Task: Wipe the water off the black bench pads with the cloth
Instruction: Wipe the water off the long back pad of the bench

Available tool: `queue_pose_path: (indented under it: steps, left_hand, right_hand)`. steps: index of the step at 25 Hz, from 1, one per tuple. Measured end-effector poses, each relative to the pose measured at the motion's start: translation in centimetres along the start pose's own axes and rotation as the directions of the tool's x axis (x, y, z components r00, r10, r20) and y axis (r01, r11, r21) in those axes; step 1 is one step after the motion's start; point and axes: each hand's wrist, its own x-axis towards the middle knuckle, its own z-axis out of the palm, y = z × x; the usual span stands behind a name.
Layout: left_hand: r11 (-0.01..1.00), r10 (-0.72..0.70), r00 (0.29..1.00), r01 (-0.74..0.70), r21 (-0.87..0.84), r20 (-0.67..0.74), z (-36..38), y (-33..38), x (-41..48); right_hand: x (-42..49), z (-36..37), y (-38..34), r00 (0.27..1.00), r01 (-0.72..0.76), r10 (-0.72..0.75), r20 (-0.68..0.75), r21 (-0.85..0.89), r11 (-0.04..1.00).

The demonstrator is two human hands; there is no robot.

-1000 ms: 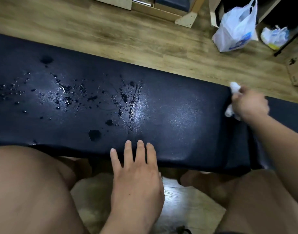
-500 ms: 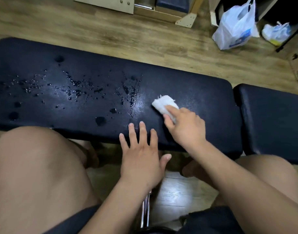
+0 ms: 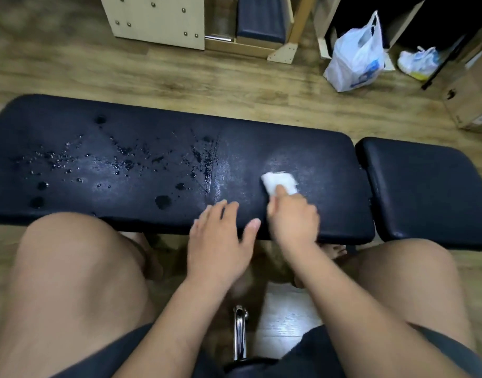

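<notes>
Going by how things lie, the wiping is partly done. On the left half of the long pad (image 3: 302, 148), water drops (image 3: 120, 159) and a few larger blots lie scattered as far as a thin wet line near the middle. Right of that line the surface shows only a dull sheen, so that stretch looks wiped.

The left hand (image 3: 220, 241) rests flat on the near edge of the long pad, fingers straight and slightly spread, holding nothing. Just beside it, the right hand (image 3: 293, 222) presses the white cloth (image 3: 280, 181) onto the pad, right of centre, fingers curled down over the cloth's near edge. The hand is blurred, so the exact grip is unclear.

The short pad (image 3: 425, 186), across a narrow gap at the right, shows no drops that I can make out.

The next move likely calls for carrying the cloth leftwards across the wet line with steady pressure, in overlapping passes, and turning it once it is soaked.

A white plastic bag (image 3: 354, 55) on the floor beyond carries blue print, too blurred to read. No other writing is legible.
</notes>
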Motion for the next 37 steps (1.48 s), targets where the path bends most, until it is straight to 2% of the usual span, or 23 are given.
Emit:
queue_pose_path:
  steps: [2, 4, 6, 7, 8, 9, 10, 11, 12, 13, 15, 17, 19, 21, 23, 26, 29, 32, 34, 36, 37]
  left_hand:
    - [0.952, -0.067, 0.982, 0.010, -0.307, -0.176, -1.5, 0.0, 0.0]
    - [0.917, -0.102, 0.948, -0.029, -0.398, -0.303, -3.1, -0.5, -0.3]
    - [0.897, -0.157, 0.927, -0.011, -0.442, -0.341, -4.0, -1.5, -0.8]
    - [0.873, -0.208, 0.922, 0.025, -0.487, -0.326, -3.8, -2.0, -0.9]
    - [0.838, -0.270, 0.919, 0.078, -0.540, -0.286, -3.3, -2.5, -1.1]
    - [0.789, -0.329, 0.919, 0.141, -0.598, -0.217, -2.7, -2.7, -1.3]
    - [0.727, -0.364, 0.923, 0.198, -0.658, -0.125, -2.0, -2.7, -1.6]
    - [0.662, -0.360, 0.933, 0.243, -0.709, -0.017, -1.2, -2.6, -1.9]
    - [0.603, -0.321, 0.942, 0.282, -0.746, 0.097, -0.6, -2.1, -2.4]
    - [0.535, -0.263, 0.941, 0.325, -0.780, 0.212, -0.2, -1.7, -3.0]
    - [0.441, -0.194, 0.927, 0.375, -0.816, 0.321, 0.3, -1.2, -3.7]
    - [0.377, -0.215, 0.924, 0.377, -0.846, 0.316, -0.1, -1.0, -4.2]
    - [0.288, -0.202, 0.903, 0.426, -0.858, 0.380, -0.6, -0.7, -4.4]
    - [0.256, -0.170, 0.887, 0.460, -0.851, 0.428, -0.9, -0.6, -4.6]
    - [0.238, -0.184, 0.911, 0.407, -0.882, 0.370, -0.8, -0.4, -5.0]
    - [0.308, -0.219, 0.948, 0.291, -0.906, 0.230, -0.6, -0.4, -5.0]
    - [0.326, -0.246, 0.957, 0.233, -0.916, 0.156, -1.0, -0.3, -4.9]
    - [0.384, -0.196, 0.976, 0.166, -0.908, 0.096, -1.3, -0.2, -5.0]
    - [0.398, -0.138, 0.987, 0.128, -0.908, 0.078, -1.5, 0.0, -5.2]
    - [0.392, -0.124, 0.990, 0.110, -0.913, 0.066, -1.7, 0.1, -5.3]
    - [0.390, -0.137, 0.989, 0.108, -0.914, 0.058, -1.8, 0.1, -5.3]
  right_hand:
    - [-2.7, 0.0, -3.5, 0.974, 0.191, -0.193, 0.118, 0.031, 0.981]
    - [-4.8, 0.7, -5.3, 0.922, 0.305, -0.335, 0.193, 0.166, 0.938]
    - [-6.3, 1.1, -5.2, 0.899, 0.273, -0.398, 0.185, 0.474, 0.837]
    - [-6.6, 1.2, -4.6, 0.910, 0.176, -0.381, 0.167, 0.676, 0.716]
    - [-6.7, 0.7, -4.0, 0.919, 0.016, -0.342, 0.196, 0.848, 0.529]
    - [-6.6, 0.2, -3.2, 0.903, -0.190, -0.316, 0.290, 0.932, 0.310]
    - [-6.4, -0.2, -2.2, 0.862, -0.385, -0.312, 0.399, 0.916, 0.110]
    - [-6.4, -0.6, -0.9, 0.803, -0.534, -0.335, 0.492, 0.845, -0.038]
    - [-6.5, -1.2, 0.2, 0.747, -0.628, -0.364, 0.556, 0.771, -0.111]
    - [-6.6, -1.6, 0.8, 0.713, -0.669, -0.394, 0.579, 0.731, -0.136]
    - [-6.8, -1.7, 1.0, 0.729, -0.636, -0.407, 0.551, 0.764, -0.105]
    - [-7.5, -2.0, 0.8, 0.776, -0.560, -0.390, 0.496, 0.826, -0.064]
    - [-7.9, -2.7, 0.6, 0.793, -0.512, -0.412, 0.448, 0.857, -0.055]
    - [-8.3, -3.3, 0.7, 0.798, -0.484, -0.432, 0.421, 0.874, -0.043]
    - [-8.4, -3.4, 1.2, 0.818, -0.443, -0.410, 0.402, 0.897, -0.004]
    - [-7.9, -2.7, 2.2, 0.863, -0.394, -0.329, 0.382, 0.918, 0.033]
    - [-6.8, -2.6, 3.1, 0.872, -0.459, -0.179, 0.455, 0.888, 0.021]
    - [-6.7, -2.6, 3.7, 0.792, -0.556, -0.243, 0.561, 0.826, 0.095]
    - [-7.0, -2.2, 3.6, 0.764, -0.555, -0.292, 0.575, 0.817, 0.157]
    - [-6.9, -1.8, 3.6, 0.773, -0.556, -0.279, 0.570, 0.820, 0.134]
    - [-6.6, -1.7, 3.7, 0.778, -0.566, -0.272, 0.566, 0.820, 0.085]
